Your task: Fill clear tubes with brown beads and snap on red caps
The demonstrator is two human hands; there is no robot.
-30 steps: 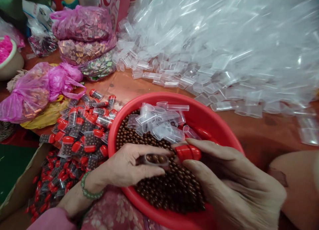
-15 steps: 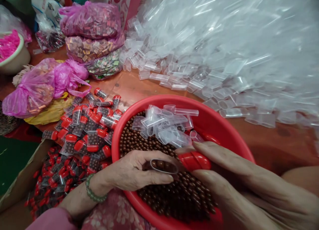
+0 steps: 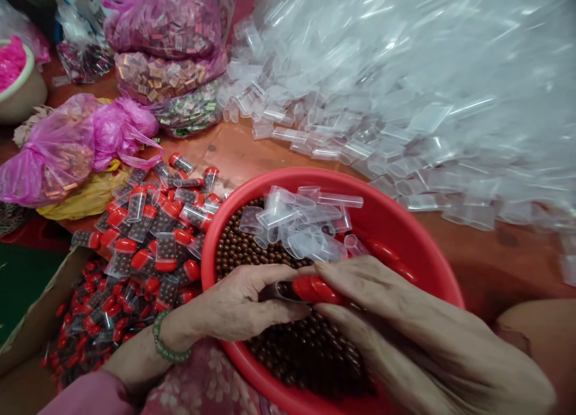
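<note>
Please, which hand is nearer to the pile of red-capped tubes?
Left. The left hand holds a clear tube over the red basin, to the right of the pile of red-capped tubes; the right hand, holding red plastic, is farther right.

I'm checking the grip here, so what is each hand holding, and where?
Left hand: clear tube, by its sides. Right hand: red cap, by its edges.

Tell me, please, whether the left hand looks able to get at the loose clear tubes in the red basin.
Probably yes, though it is not empty: the left hand holds another tube, while the loose clear tubes lie just beyond it, with nothing seen over them.
</note>
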